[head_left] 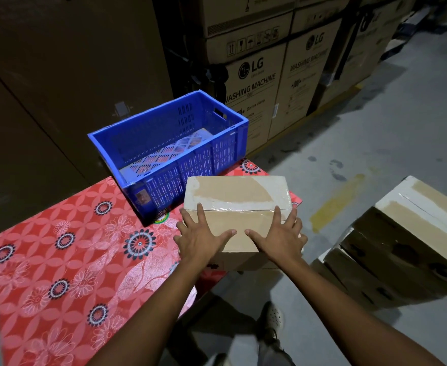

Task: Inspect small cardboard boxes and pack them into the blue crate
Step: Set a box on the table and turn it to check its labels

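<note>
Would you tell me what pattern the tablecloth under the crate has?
Red tablecloth with white and dark flower medallions; head view.

Closed brown cardboard box with white edges and a taped top seam (237, 199), upright, at right near edge of worktop (58, 247), partly overhanging it. Blue perforated plastic crate (190, 170) just behind box on the left, upright, open top, slotted floor showing. Similar brown cardboard boxes stacked, tilted (407, 241), far right.
</note>
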The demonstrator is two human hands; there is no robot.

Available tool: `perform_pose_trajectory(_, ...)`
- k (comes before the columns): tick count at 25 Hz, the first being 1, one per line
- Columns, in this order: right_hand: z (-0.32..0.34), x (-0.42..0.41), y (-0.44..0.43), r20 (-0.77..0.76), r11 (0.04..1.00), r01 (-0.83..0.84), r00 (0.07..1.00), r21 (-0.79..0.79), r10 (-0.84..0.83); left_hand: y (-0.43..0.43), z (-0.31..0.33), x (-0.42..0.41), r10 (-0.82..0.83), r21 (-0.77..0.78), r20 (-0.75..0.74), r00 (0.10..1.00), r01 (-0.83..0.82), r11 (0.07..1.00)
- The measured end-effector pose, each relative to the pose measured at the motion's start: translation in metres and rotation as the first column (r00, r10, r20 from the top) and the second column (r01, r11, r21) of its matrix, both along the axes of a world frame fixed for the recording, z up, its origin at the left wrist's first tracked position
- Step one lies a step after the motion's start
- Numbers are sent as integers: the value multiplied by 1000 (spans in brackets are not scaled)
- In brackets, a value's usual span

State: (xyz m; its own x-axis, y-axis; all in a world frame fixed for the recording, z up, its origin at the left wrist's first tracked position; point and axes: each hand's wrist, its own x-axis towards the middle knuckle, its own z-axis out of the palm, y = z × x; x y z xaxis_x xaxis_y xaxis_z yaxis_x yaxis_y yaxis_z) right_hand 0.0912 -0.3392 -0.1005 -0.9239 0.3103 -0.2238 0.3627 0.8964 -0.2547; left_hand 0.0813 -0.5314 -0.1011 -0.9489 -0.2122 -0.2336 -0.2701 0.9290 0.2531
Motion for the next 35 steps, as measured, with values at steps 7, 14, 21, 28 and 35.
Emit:
perform_pose_trajectory(7, -3, 9, 3, -68, 1000, 21, 997, 2, -21, -1, -3, 12, -24, -71, -89, 996, 18, 997)
perform_pose_trajectory(14, -9, 22, 13, -76, 999, 46, 996, -18, -47, 8, -4, 16, -47, -110, -115, 992, 34, 993)
perform_pose_trajectory(21, 4, -27, 9, -17, 997, 69, 997, -26, -70, -12, -9, -35, -103, -68, -86, 991, 97, 993)
perform_pose_trajectory(28, 4, -103, 19, 6, 991, 103, 995, -79, -103, 14, -1, -102, 132, 37, -126, 983, -128, 991)
perform_pose_trajectory(35, 8, -162, 15, -21, 991, 131, 991, -19, -132, 40, 2, -150, 290, -22, -22, 957, -291, 957)
